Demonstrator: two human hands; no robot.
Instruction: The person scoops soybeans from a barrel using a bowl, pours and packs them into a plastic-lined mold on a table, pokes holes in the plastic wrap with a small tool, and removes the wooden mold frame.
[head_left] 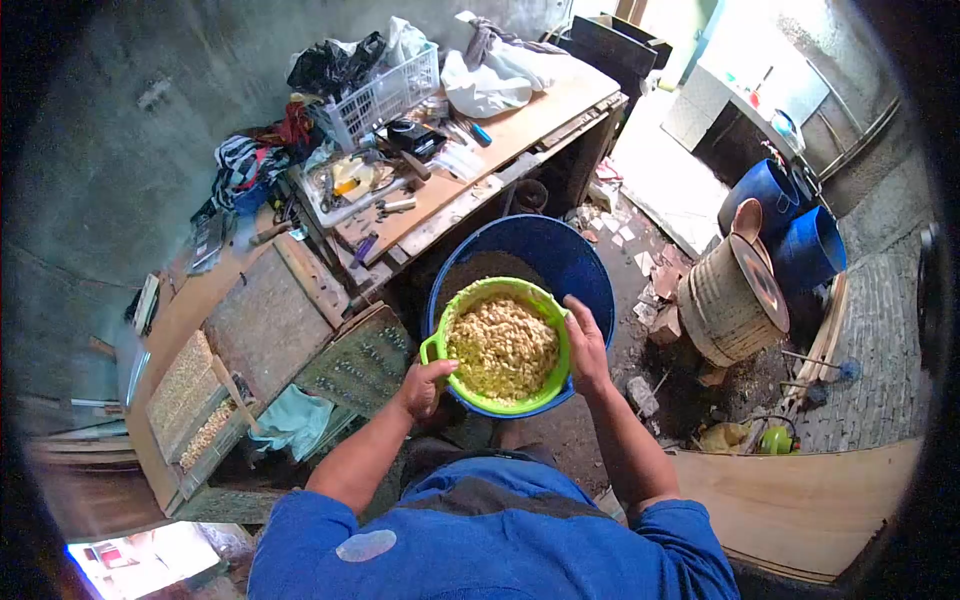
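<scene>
Left hand, right hand clamped opposite sides of green bowl over blue tub. Table edge sat close to tub; some floor separated tub from barrel.

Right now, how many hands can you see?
2: the left hand and the right hand, on opposite sides of the green bowl. Some of their fingers are hidden, but no other hands show.

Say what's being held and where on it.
Green bowl, held by its rim: left hand at the lower left, near the side handle; right hand on the right side.
</scene>
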